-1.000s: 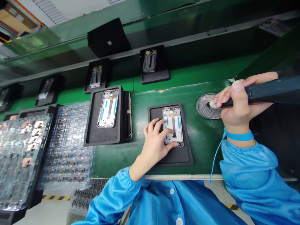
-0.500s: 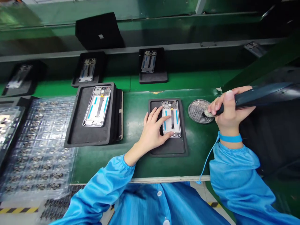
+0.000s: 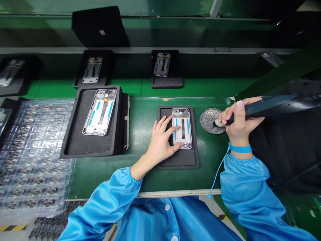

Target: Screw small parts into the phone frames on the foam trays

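Observation:
A silver phone frame (image 3: 182, 127) with blue strips lies in a black foam tray (image 3: 177, 157) in front of me. My left hand (image 3: 162, 142) rests on the frame's left side, fingers spread, thumb at its lower edge. My right hand (image 3: 237, 122) is closed round a dark electric screwdriver (image 3: 271, 105). The screwdriver's tip touches a round perforated metal dish (image 3: 209, 121) just right of the tray. A blue wrist strap (image 3: 240, 148) with a cord circles my right wrist.
A stack of black trays (image 3: 75, 147) with another phone frame (image 3: 99, 112) sits to the left. Clear plastic part trays (image 3: 30, 157) cover the far left. More trays with frames (image 3: 162, 64) ride the belt behind. A black box (image 3: 100, 26) stands at the back.
The view has shifted, so everything sits a little further right and lower in the picture. Both hands hold the same poses; the screwdriver tip stays on the round dish.

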`<state>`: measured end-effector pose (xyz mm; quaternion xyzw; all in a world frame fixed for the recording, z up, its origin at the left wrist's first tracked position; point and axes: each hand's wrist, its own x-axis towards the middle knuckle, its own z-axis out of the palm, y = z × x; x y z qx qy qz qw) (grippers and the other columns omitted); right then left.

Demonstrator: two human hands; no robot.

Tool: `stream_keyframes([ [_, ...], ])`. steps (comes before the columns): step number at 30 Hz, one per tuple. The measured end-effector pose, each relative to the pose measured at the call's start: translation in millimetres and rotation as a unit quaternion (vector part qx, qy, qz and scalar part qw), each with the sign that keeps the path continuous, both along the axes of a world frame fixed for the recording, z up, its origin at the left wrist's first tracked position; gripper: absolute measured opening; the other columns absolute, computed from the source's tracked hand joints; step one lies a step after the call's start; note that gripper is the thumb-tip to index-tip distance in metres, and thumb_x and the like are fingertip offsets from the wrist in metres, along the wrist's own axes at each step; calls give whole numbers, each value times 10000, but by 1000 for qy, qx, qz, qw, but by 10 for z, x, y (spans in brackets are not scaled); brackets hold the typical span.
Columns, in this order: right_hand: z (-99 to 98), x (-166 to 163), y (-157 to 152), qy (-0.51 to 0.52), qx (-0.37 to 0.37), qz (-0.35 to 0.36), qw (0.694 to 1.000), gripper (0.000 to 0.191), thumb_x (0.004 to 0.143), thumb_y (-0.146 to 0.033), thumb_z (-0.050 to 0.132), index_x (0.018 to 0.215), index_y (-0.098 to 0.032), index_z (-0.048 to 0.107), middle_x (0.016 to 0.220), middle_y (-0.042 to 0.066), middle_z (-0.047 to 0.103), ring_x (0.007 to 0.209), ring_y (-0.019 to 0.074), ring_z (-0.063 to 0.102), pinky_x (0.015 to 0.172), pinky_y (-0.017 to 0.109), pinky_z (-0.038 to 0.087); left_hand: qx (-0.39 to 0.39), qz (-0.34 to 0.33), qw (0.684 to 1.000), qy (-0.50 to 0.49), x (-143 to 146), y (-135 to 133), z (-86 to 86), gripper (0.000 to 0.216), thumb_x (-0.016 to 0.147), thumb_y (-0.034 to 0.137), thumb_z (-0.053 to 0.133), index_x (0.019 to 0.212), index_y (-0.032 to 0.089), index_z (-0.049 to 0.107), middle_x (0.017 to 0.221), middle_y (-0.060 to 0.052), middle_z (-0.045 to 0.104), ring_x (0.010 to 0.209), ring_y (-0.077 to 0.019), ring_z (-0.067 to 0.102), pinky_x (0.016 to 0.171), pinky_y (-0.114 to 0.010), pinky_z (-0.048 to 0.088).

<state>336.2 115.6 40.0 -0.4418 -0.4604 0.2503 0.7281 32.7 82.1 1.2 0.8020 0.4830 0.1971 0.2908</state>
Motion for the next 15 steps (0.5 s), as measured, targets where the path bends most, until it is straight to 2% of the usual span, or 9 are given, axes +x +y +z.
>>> stream_keyframes([
  [6, 48, -43, -12, -27, 4, 20, 999, 531, 1071, -582, 1096, 1062, -325, 631, 648, -102, 581, 475, 153, 535, 432, 322, 560, -15, 0, 1000, 1, 33, -5, 58, 666, 1029, 412, 1085, 1656, 287, 899, 2082, -169, 538, 2007, -527, 382, 1633, -887, 268],
  [10, 190, -229, -115, -19, 40, 28, 999, 497, 1089, -550, 1064, 1088, -321, 622, 649, -128, 594, 430, 142, 523, 436, 308, 571, -30, 3, 1000, -5, 66, -11, 84, 645, 1031, 383, 1070, 1650, 315, 904, 2095, -146, 519, 2009, -524, 376, 1634, -899, 243],
  [12, 264, -397, -216, 11, 54, 66, 996, 443, 1132, -533, 1004, 1100, -330, 611, 647, -142, 600, 383, 132, 469, 415, 302, 548, -35, 4, 999, -11, 82, -15, 87, 647, 1019, 378, 1075, 1641, 317, 908, 2087, -144, 530, 2005, -525, 382, 1637, -894, 242],
  [15, 315, -658, -366, 42, 42, 181, 982, 365, 1182, -495, 944, 1105, -330, 627, 651, -135, 640, 350, 122, 432, 393, 283, 509, -37, 8, 999, -20, 104, -23, 88, 632, 1008, 386, 1081, 1615, 323, 915, 2080, -136, 539, 2000, -521, 389, 1640, -888, 245],
])
